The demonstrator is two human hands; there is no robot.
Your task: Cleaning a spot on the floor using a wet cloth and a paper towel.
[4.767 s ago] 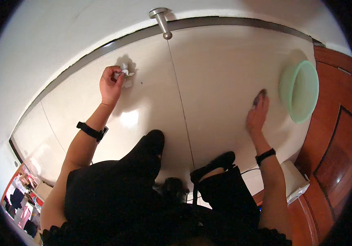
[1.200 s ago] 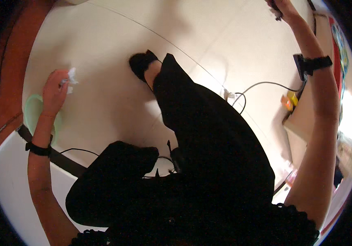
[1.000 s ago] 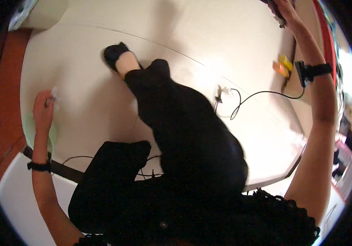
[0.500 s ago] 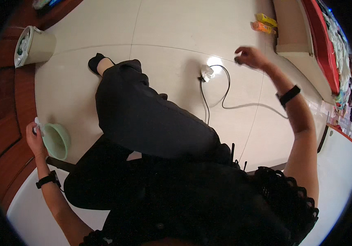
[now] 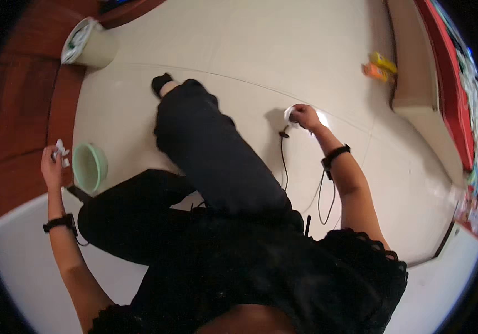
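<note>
My left hand [image 5: 52, 160] is closed round a crumpled white tissue [image 5: 61, 151], just left of a pale green plastic basin [image 5: 95, 167] on the floor. My right hand [image 5: 306, 118] reaches down to the floor, its fingers closed on a white crumpled thing [image 5: 289, 113] that looks like tissue and is partly hidden by them. A small black piece [image 5: 284, 133] on a thin black cable [image 5: 284, 167] lies right below it. The cable loops under my right forearm.
A waste bin [image 5: 97, 50] with a white liner stands at the far left by the reddish wooden cabinet [image 5: 16, 111]. Yellow [image 5: 383, 62] and orange [image 5: 377, 72] packages lie by the bed-like base [image 5: 414, 72] at right. My outstretched leg [image 5: 211, 139] crosses the tiled floor.
My right hand has moved left and down onto the white crumpled thing on the floor. My left hand still holds its tissue, now slightly apart from the basin. The whole view has shifted.
</note>
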